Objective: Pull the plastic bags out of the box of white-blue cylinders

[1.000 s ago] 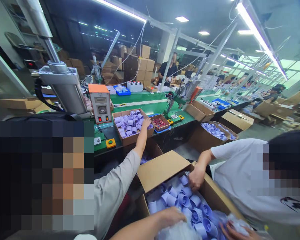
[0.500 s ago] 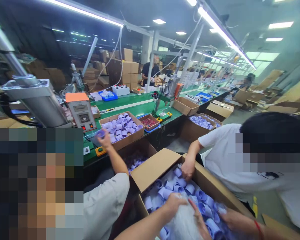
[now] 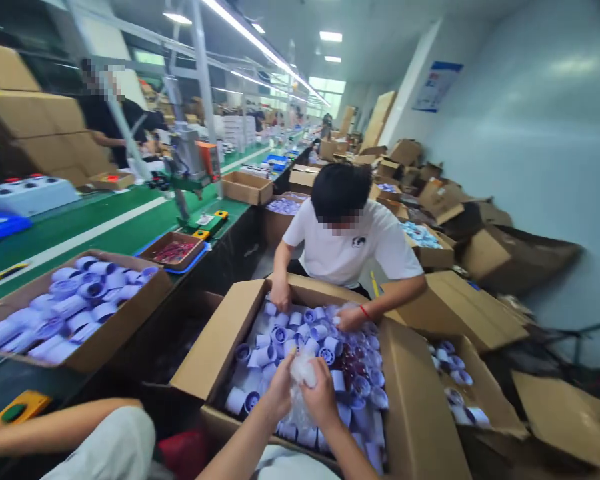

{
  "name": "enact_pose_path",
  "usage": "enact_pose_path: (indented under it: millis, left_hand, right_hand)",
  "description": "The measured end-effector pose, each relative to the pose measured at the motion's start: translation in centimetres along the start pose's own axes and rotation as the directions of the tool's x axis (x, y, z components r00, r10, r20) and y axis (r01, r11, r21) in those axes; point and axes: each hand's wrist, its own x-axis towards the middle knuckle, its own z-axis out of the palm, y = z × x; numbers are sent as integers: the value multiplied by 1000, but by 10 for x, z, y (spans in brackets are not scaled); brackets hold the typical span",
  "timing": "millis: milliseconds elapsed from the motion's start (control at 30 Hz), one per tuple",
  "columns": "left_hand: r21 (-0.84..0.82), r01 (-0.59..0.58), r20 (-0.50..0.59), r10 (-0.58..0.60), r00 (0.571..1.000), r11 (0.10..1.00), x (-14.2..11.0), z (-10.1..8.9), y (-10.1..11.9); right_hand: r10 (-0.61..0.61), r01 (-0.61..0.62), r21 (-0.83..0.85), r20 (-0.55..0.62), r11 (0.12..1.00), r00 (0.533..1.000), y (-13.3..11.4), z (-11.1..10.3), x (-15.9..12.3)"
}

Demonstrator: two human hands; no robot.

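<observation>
Close in front of me, my left hand and my right hand both grip a crumpled clear plastic bag. The bunched top of the bag sits between my fingers, and its lower part hangs over the carton. Beneath is an open cardboard carton filled with lavender plastic cup-shaped parts. Some dark red small pieces show among the parts on the right. What the bag holds, if anything, cannot be made out.
A co-worker in a white T-shirt reaches both hands into the carton's far side. Another person's arm extends at lower left. The green bench bears a box of lavender parts and a tray of red pieces. Cartons stand at right.
My view has swung right, bringing the wall and stacked cartons into sight. My hands have come together on the bag's bunched top. The co-worker still reaches into the carton.
</observation>
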Motion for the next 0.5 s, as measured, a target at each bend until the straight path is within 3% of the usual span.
enact_pose_path:
  millis: [67,167,333,400,500]
  left_hand:
    - [-15,15,-20,-15,1000,1000,-2,3,-6]
    - [7,73,-25,-73,997,997,-1,4,-11]
    - [130,267,-62,-261,964,955,13,-1,-21]
    - [203,315,-69,-307,949,927,25,-2,-26]
    - [320,373,-81,-367,927,871,48,0,-36]
  right_hand:
    - [1,1,-53,32,999,999,-7,-5,-6]
    - [6,17,-127,176,992,984,-17,-17,-8]
    - [161,-87,-210,366,974,917,-21,-39,-14]
    - [202,-145,-179,360,973,911,-21,-48,-17]
    - [220,-192,-130,258,973,941,-22,-65,-22]
